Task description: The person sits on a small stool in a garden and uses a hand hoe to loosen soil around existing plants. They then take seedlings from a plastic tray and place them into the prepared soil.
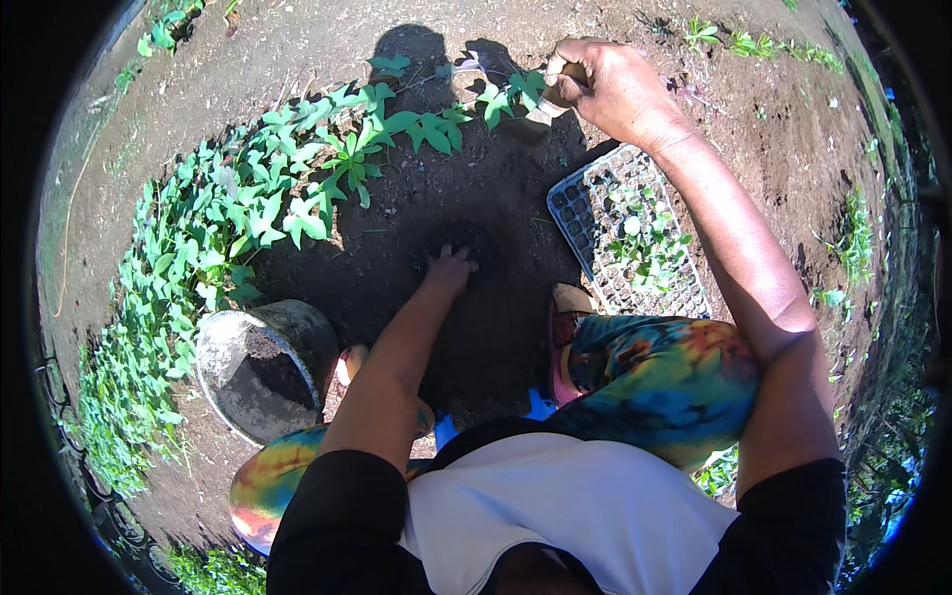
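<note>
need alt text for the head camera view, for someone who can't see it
Seen from above, a crouching person presses their left hand into dark soil while their right hand grips a small pale object, hard to identify, farther out. A seedling tray lies to the right, a grey bucket to the left, beside leafy green plants.
</note>
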`<state>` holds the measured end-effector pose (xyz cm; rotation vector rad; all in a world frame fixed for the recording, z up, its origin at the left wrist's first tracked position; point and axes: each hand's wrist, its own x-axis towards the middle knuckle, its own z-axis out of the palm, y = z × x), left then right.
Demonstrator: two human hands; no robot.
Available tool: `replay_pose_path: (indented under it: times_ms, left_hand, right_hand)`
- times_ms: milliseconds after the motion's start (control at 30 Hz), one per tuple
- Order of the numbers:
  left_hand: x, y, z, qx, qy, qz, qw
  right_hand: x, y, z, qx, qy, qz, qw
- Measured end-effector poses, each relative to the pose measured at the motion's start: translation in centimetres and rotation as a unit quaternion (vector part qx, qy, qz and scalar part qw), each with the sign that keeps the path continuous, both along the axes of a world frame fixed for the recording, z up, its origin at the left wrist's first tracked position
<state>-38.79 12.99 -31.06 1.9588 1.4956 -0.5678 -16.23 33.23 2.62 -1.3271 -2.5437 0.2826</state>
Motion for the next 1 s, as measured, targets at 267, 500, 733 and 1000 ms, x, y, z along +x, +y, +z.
replay_pose_path:
  times_ms: [267,500,733,1000]
  left_hand:
    - [-4.9,0.1,3.5,0.022,-0.149,0.185,0.971]
    - [-8.3,3.3,5.3,-0.009,-0.297,0.293,0.909]
    - [-7.4,8.0,13.1,-0.109,-0.307,0.341,0.882]
    - [-6.9,17.0,21.8,0.044,-0.168,0.031,0.984]
  right_hand:
    - [-0.4,0.1,0.0,0.014,-0.029,-0.01,0.999]
    - [-1.1,0.4,-0.1,0.02,-0.009,-0.009,1.0]
    - [-1.5,0.4,0.4,0.034,-0.025,-0.021,0.999]
    - [-2.3,0.5,0.3,0.026,-0.05,-0.025,0.998]
